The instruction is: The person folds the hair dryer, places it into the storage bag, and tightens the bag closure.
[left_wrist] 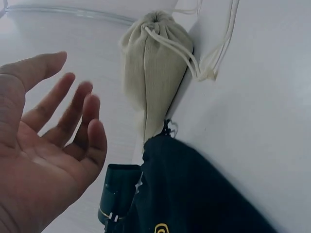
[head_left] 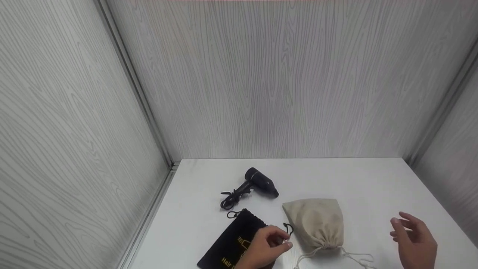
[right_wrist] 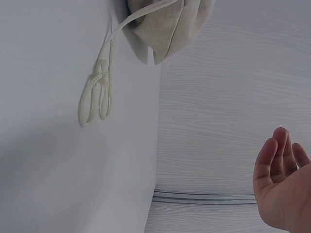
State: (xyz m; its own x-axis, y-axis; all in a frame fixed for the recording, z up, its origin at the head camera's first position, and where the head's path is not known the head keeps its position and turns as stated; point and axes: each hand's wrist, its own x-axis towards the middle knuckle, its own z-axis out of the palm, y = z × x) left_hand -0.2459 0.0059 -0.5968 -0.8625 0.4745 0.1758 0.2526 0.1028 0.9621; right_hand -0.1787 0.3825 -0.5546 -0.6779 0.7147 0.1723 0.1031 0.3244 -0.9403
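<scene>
My left hand [head_left: 266, 244] hovers over the black drawstring pouch [head_left: 233, 235], its fingers loosely bent around nothing. In the left wrist view the palm and fingers show bare, left of the pouch. The pouch bears gold lettering beginning "Hair" and a dryer drawing. To its right lies a beige drawstring bag [head_left: 317, 220], bulging, its neck gathered and pointing toward me, with white cords [right_wrist: 99, 92] trailing from it. A black hair dryer [head_left: 261, 182] with its cord bundled lies behind the pouch. My right hand [head_left: 415, 241] is apart from the bag, at the right, fingers relaxed and holding nothing.
All of it lies on a white tabletop [head_left: 373, 183]. Grey wood-grain panels stand behind [head_left: 283, 82] and on both sides, with metal strips at the corners.
</scene>
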